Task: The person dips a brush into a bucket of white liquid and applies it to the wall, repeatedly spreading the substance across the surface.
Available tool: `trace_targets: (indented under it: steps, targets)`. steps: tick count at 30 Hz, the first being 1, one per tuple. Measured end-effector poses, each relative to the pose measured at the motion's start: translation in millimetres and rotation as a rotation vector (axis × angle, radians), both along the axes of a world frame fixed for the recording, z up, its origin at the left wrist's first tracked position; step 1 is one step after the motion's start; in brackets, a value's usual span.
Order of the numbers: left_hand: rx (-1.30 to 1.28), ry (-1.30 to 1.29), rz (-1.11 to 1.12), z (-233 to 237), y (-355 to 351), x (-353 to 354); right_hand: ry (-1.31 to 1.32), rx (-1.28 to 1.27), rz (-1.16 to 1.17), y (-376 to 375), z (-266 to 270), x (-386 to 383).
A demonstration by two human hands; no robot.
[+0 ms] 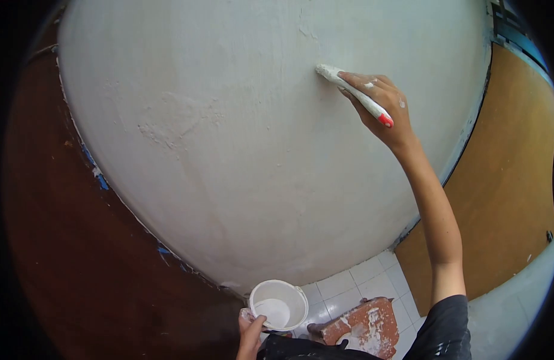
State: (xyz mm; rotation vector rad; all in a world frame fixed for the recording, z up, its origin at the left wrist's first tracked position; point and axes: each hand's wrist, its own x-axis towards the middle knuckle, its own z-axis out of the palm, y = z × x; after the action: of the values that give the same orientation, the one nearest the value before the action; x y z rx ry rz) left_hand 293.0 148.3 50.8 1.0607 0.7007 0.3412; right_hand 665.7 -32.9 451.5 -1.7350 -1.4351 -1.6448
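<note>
My right hand point(379, 99) is closed around a paint-smeared white paintbrush point(364, 101) with a red handle end. Its bristle end touches or nearly touches the pale wall point(229, 180), in the upper right part of the view. Low in the middle, my left hand point(251, 326) grips the rim of a white bucket point(298, 300). White paint point(271, 313) lies in the bottom of the bucket. White smears mark the fingers of both hands.
A dark brown panel point(79, 252) borders the wall on the left, a tan door-like panel point(499, 180) on the right. Below, a paint-spattered reddish stool or step point(367, 327) stands on white floor tiles point(340, 287). Rough peeling patches point(169, 126) mark the wall.
</note>
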Motion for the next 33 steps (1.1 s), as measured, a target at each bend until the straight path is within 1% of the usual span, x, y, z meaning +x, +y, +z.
trace_targets:
  steps: [1,2,4,6,8,9,11,12,14,16,17,18,21,22,23,24,27,28,31,33]
  targets:
    - [0.001,0.011,0.004,0,-1,-1,-0.001,0.024,0.007,1,-4,4]
    - [0.017,0.038,0.005,-2,0,-6,0.039,-0.026,-0.030,1,-25,4]
    - [0.051,0.083,0.004,-3,1,-11,0.111,-0.125,-0.105,-3,-96,-3]
    - [0.014,0.075,0.032,0,1,-18,0.194,-0.176,0.014,3,-176,-13]
    - [-0.005,0.089,0.039,0,0,-23,0.296,-0.265,-0.003,1,-254,-20]
    - [-0.002,0.106,0.035,-4,3,-23,0.338,-0.305,-0.005,-1,-274,-18]
    - [0.021,0.149,0.030,-4,5,-25,0.426,-0.372,-0.008,-2,-291,-25]
    - [0.020,0.141,0.030,-6,7,-28,0.426,-0.342,0.027,-5,-295,-21]
    - [0.014,0.114,0.027,-13,11,-29,0.415,-0.281,0.090,-6,-247,-13]
    - [0.010,0.129,0.029,-4,11,-26,0.390,-0.159,0.026,-5,-201,-11]
    - [0.007,0.134,0.031,-1,10,-23,0.324,-0.090,0.023,-3,-170,-13]
    - [-0.002,0.142,0.033,-1,10,-25,0.262,-0.022,0.021,0,-151,-16]
    - [-0.020,0.150,0.037,-3,14,-23,0.224,0.037,-0.069,6,-147,-13]
    - [-0.024,0.152,0.036,-3,16,-23,0.229,0.011,-0.079,7,-163,-12]
    - [-0.030,0.154,0.036,-4,18,-24,0.234,-0.017,-0.086,8,-193,-11]
    - [-0.022,0.167,0.039,-7,21,-27,0.241,-0.044,-0.091,9,-228,-11]
    - [-0.011,0.185,0.039,-13,30,-30,0.384,-0.195,-0.100,7,-343,-20]
    - [-0.022,0.183,0.031,-11,32,-29,0.416,-0.243,-0.088,7,-372,-21]
    - [-0.039,0.186,0.015,-13,39,-31,0.556,-0.342,-0.067,4,-415,-26]
    - [-0.027,0.187,0.009,-21,44,-35,0.531,-0.290,-0.014,0,-402,-21]
